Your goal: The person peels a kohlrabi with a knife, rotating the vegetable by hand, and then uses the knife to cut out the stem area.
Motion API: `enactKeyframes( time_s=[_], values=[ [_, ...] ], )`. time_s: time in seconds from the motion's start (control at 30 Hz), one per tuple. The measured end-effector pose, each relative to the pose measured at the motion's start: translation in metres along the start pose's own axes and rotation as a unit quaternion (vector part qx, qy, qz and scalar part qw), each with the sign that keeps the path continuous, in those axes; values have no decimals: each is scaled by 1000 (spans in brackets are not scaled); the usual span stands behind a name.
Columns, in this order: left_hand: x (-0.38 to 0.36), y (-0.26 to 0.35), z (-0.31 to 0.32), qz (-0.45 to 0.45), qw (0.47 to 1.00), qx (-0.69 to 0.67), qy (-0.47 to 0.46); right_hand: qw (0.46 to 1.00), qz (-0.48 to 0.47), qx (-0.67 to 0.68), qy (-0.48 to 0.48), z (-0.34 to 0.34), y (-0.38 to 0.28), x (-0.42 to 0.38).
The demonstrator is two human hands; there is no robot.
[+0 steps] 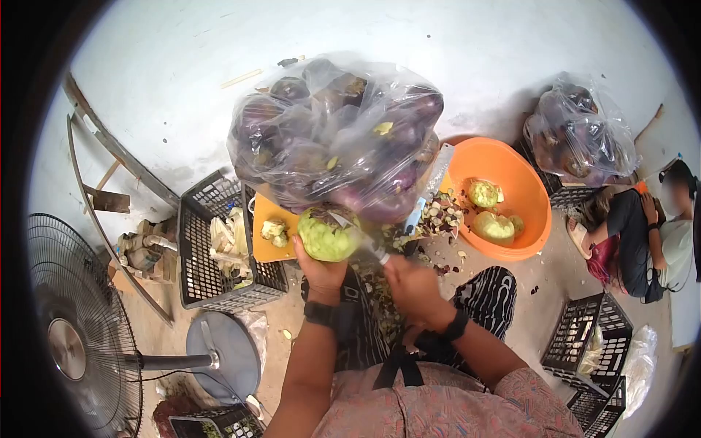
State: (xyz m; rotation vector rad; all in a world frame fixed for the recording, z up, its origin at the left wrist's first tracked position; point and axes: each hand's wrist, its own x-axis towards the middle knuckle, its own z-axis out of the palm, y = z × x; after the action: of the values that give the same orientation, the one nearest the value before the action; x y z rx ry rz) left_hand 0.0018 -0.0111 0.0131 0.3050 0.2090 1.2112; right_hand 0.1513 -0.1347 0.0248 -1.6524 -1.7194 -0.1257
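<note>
Left grip [321,271] holds a mostly peeled vegetable [325,237], right grip [418,290] a knife [382,257]; peeled ones [493,228] occupy the three-o'clock basin [531,188], unpeeled purple ones [420,108] the twelve-o'clock bag [310,157].

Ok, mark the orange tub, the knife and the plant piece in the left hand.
Orange tub [539,212]: head view, inner wall, right side.
Knife [382,258]: head view, handle end by the blade.
Plant piece [327,239]: head view, peeled green front.
</note>
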Motion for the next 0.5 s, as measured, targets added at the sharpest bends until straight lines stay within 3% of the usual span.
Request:
enactKeyframes(
  time_s=[0.03,0.1,0.13,0.23,0.27,0.3,0.37,0.4,0.43,0.5],
  values=[
    [0,1,-4,2,1000,15,-11,1000,2,-1,-1,-14,-2,8],
    [3,-1,-11,7,999,44,0,966,172,175,84,-48,-13,23],
    [5,-1,-12,13,997,74,8,949,192,204,142,-57,-16,28],
    [6,-4,-11,24,997,65,26,955,133,140,223,-30,-8,16],
    [-3,-1,3,0,999,27,-26,986,91,93,108,0,8,-9],
    [-2,-3,3,-5,999,28,-30,985,94,89,113,-3,7,-11],
    [2,-3,-3,25,999,28,-1,990,35,-24,-136,-9,4,-16],
    [2,-2,-6,24,999,28,0,999,12,38,19,-16,4,-10],
    [1,-1,-7,20,999,49,6,999,13,38,18,-30,-2,-1],
    [2,1,-2,11,998,68,2,973,154,125,118,-59,-14,15]
  ],
)
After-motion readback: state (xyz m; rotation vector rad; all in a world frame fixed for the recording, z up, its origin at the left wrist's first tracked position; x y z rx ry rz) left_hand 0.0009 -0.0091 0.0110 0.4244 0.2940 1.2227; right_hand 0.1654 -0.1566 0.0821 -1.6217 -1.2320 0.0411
